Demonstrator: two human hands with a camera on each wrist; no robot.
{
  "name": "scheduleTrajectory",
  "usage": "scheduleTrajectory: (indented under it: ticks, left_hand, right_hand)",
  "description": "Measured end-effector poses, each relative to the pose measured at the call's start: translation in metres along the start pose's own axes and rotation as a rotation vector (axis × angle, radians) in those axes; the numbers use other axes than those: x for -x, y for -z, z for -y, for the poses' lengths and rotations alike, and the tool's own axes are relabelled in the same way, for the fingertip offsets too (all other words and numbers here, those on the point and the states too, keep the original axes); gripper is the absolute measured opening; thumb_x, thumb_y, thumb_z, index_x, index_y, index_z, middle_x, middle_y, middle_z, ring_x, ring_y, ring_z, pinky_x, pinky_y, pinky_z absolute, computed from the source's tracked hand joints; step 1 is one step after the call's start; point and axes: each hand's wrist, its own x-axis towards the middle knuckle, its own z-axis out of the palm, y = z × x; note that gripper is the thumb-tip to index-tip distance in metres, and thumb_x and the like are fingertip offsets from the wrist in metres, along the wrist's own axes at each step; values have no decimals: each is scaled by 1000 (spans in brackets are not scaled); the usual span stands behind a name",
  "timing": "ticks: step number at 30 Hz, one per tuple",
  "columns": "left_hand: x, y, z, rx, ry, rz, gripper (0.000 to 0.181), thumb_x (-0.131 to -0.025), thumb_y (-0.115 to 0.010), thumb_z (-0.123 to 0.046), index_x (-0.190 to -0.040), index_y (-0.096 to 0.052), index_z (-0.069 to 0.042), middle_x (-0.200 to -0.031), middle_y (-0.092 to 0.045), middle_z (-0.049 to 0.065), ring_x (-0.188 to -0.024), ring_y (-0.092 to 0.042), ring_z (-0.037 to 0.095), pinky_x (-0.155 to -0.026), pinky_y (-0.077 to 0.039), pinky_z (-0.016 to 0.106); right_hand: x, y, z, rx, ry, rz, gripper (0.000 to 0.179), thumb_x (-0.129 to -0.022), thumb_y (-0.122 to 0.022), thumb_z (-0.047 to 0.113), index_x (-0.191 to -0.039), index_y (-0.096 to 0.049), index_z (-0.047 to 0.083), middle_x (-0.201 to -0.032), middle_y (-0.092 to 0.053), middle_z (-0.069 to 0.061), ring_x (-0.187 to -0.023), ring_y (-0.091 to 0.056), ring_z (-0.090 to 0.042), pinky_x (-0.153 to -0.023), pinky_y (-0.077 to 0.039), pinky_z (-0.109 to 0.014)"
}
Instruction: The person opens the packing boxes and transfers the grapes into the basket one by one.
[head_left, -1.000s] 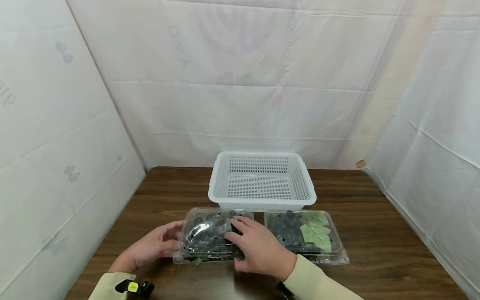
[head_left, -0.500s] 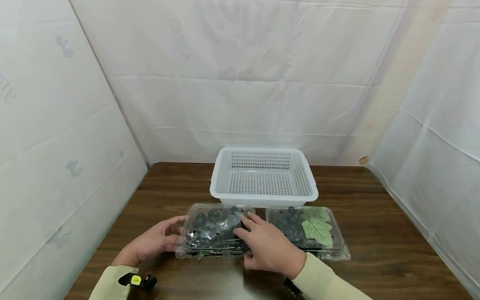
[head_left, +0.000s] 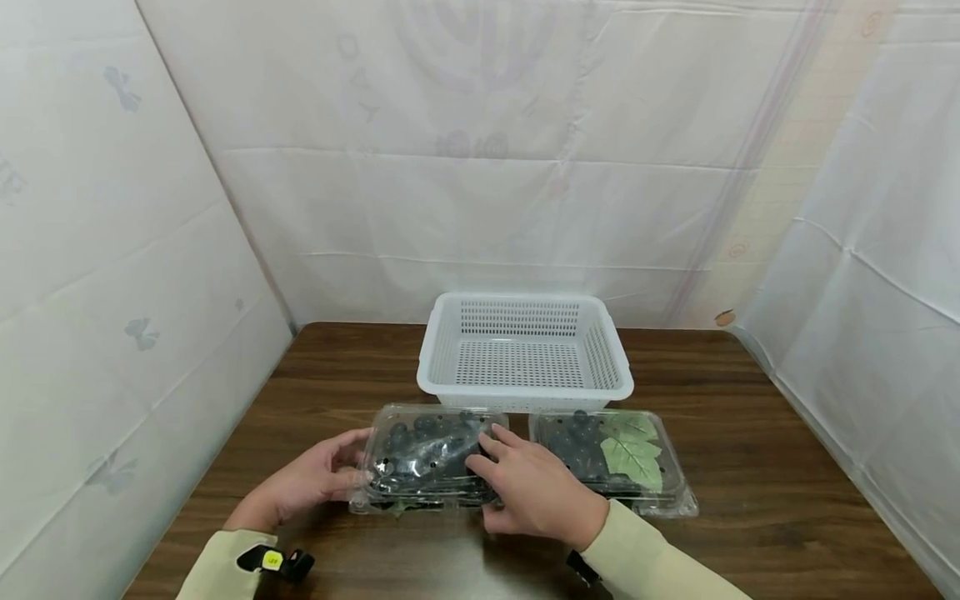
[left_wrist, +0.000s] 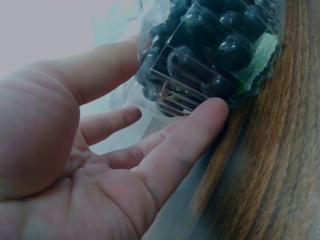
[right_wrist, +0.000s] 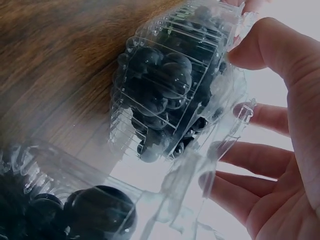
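A clear plastic clamshell box of dark grapes (head_left: 429, 454) lies on the table in front of me in the head view. My left hand (head_left: 311, 479) is at its left end. In the left wrist view the fingers are nearly straight, and the index fingertip touches the box's lower edge. At the right end is my right hand (head_left: 540, 487); its thumb and extended fingers touch the plastic in the right wrist view. Beside it sits a second clear box of grapes (head_left: 577, 454) with green leaves (head_left: 632, 462) showing through the lid.
Behind the boxes stands a white slotted plastic basket (head_left: 525, 397) with nothing in it. The dark wooden table (head_left: 757, 442) reaches back to the hanging white sheeting (head_left: 480, 217), which also runs along both sides.
My right hand has shifted slightly right along the left-hand box. The left hand stays at the box's left end. The whole view has shifted up a little.
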Motion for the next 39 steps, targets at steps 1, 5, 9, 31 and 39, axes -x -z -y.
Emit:
scheduleTrajectory:
  ticks: [1, 5, 9, 31, 39]
  left_hand:
    - [0, 0, -1, -7, -5, -2, 85, -99, -69, -16, -161, -15, 3, -138, -50, 30, -109, -67, 22, -84, -62, 36]
    - [0, 0, -2, -23, -5, -11, 86, -98, -71, -17, -161, -16, 3, -136, -52, 30, -108, -67, 22, -83, -62, 35]
    - [0, 0, -1, -31, 9, -22, 86, -97, -72, -18, -161, -17, 2, -134, -54, 28, -107, -67, 23, -83, -62, 36]
    - [-1, -1, 1, -20, -8, -6, 88, -98, -70, -16, -161, -13, 4, -134, -54, 27, -105, -66, 19, -81, -61, 34]
    - [-1, 0, 1, -23, 6, -19, 90, -97, -72, -17, -162, -13, 3, -137, -52, 29, -108, -66, 22, -82, -62, 36]
  right_hand:
    - [-1, 0, 0, 12, 3, -3, 48, -87, -74, 36, -130, -64, 17, -140, -64, -17, -135, -57, -37, -96, -59, -43]
    - [-3, 0, 1, 58, 15, 1, 47, -87, -74, 39, -127, -64, 17, -137, -65, -16, -134, -59, -35, -97, -59, -42]
    - [-4, -2, 2, 126, 51, -3, 45, -88, -72, 39, -125, -66, 14, -134, -67, -15, -130, -62, -32, -99, -57, -39]
    - [-17, -2, 7, 272, 123, -46, 14, -76, -70, 27, -85, -63, 19, -73, -58, 3, -71, -57, -14, -54, -36, -24]
    - [-20, -1, 9, 283, 121, -38, 10, -79, -70, 24, -87, -65, 20, -70, -56, 4, -64, -44, -12, -55, -33, -25]
